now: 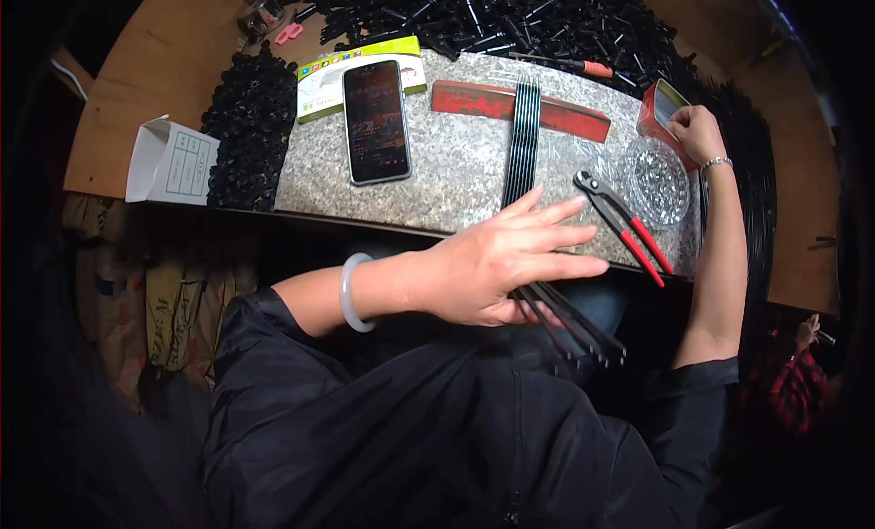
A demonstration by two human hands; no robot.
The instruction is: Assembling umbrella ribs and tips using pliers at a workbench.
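My left hand (497,265) lies over a bundle of thin black metal rods (522,160), its four fingers spread above them and a fingertip showing beneath. The bundle rests across a red, worn metal bar (460,98), and its lower ends jut past the table edge above my lap. At the right, my right hand (700,133) is at the mouth of a small red box (658,105), fingers bent together inside its opening; what they pinch is hidden. Pincers with red handles (624,226) lie between my hands, beside a clear round dish (658,184) of tiny shiny parts.
A phone (377,123) leans on a green and white box (319,90) on the speckled stone slab (310,178). Black small parts (246,119) heap up at left near an open white carton (173,162). More black parts (492,19) cover the back. A red-handled tool (597,69) lies there.
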